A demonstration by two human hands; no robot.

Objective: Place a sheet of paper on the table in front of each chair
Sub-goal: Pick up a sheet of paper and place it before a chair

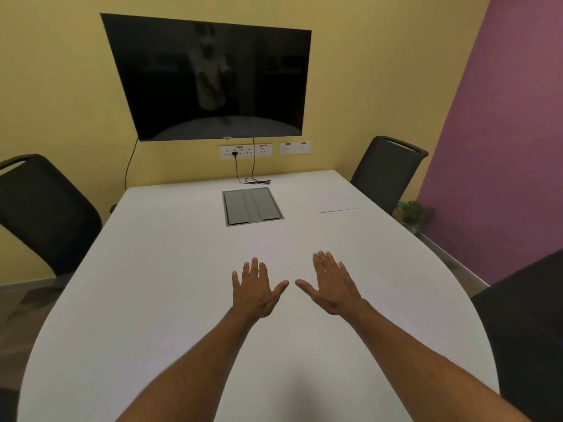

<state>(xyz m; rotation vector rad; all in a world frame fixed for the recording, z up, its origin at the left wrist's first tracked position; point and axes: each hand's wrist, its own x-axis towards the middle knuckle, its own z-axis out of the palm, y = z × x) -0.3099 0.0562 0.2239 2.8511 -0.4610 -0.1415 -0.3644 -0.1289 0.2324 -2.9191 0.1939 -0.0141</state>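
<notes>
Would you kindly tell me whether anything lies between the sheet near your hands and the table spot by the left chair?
Nothing visible does. The table from the faint sheet to the left chair shows bare; the grey hatch sits farther back, off that path. The left hand and right hand are open near it.

Left hand, right hand bare; top perhaps pale.

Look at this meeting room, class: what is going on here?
A person's left hand and right hand hover open and empty over the white oval table. One white paper sheet lies before the far right black mesh chair; another faint sheet seems to lie just beyond the fingertips. None shows before the left black chair.
</notes>
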